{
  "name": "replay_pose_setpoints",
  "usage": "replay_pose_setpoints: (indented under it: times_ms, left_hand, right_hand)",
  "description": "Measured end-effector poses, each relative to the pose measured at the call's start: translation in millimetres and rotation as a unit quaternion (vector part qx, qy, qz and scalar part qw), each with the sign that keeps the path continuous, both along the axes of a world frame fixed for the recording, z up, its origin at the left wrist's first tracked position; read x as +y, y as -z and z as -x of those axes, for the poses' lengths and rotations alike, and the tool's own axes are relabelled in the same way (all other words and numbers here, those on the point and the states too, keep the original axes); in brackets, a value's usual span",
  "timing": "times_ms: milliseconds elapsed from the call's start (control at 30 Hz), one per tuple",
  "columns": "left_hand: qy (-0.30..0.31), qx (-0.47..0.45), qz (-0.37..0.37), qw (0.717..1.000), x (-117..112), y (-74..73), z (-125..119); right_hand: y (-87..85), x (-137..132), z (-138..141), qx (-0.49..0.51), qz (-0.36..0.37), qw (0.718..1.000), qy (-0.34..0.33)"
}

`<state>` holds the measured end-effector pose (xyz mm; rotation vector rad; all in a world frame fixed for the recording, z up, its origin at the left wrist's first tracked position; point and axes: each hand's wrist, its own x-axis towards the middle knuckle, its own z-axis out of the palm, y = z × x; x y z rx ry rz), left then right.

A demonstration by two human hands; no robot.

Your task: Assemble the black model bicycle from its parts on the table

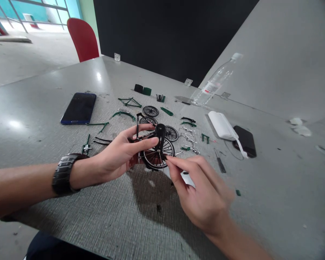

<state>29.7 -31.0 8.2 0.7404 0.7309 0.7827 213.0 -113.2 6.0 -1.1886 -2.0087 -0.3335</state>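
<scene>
My left hand (121,148) is wrapped round a black miniature bicycle (160,144), thumb across its frame beside the chain cover, and holds it above the table. One spoked wheel faces me below the thumb. My right hand (199,187) has thumb and forefinger pinched at the rim and hub side of that wheel; a small dark part shows at the fingertips, too small to name. Behind the bicycle lie loose wheels (151,111), a green bicycle frame (130,102), a green mudguard (124,115) and several small silver and green parts.
A phone (79,108) lies at the left. On the right are a screwdriver (220,161), a white device (222,125) with a cable, a black case (244,141) and a clear bottle (216,81) by the grey partition. A red chair (83,39) stands beyond the table.
</scene>
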Motion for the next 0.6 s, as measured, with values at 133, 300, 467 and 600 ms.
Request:
replay_pose_setpoints:
  times_ms: [133, 300, 467, 600]
  left_hand:
    - [0.003, -0.004, 0.001, 1.0, 1.6, 1.5, 0.5]
    - [0.008, -0.01, 0.01, 1.0, 1.2, 1.2, 1.1]
    - [0.009, -0.014, 0.021, 1.0, 0.0, -1.2, 1.5]
    - [0.008, -0.009, 0.016, 1.0, 0.1, -1.7, 0.4]
  right_hand:
    - [-1.6, -0.2, 1.2, -0.001, -0.018, 1.0, 0.005]
    - [-2.8, -1.0, 2.4, 0.006, -0.024, 1.0, 0.008]
    - [-2.0, -3.0, 0.6, -0.005, -0.027, 1.0, 0.006]
    - [-1.5, -4.3, -0.8, -0.009, -0.022, 1.0, 0.008]
